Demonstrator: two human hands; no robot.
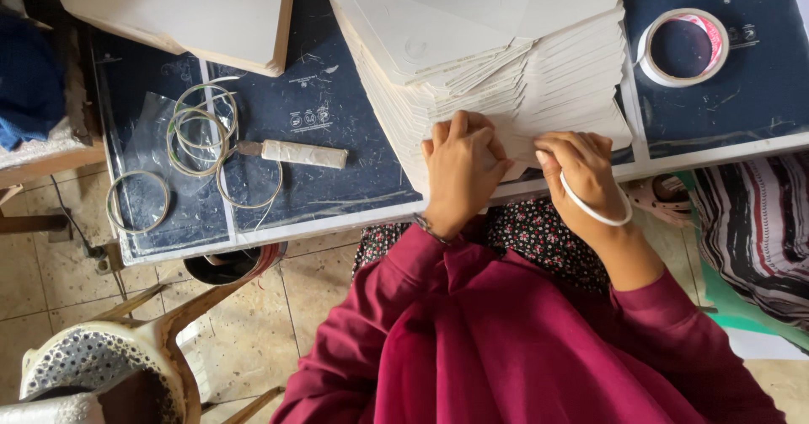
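A tall, slanted stack of white cardboard sheets lies on the dark blue table top. My left hand rests curled against the near lower edge of the stack, fingers pressed on the sheet edges. My right hand grips the same edge just to the right, fingertips tucked among the sheets. A white ring hangs around my right wrist, and a thin bracelet circles my left wrist. My maroon sleeves fill the bottom of the view.
Several empty tape rings and a small wrapped knife lie at the left. A tape roll sits at the far right. Another pile of sheets stands at the back left. A white stool stands on the tiled floor.
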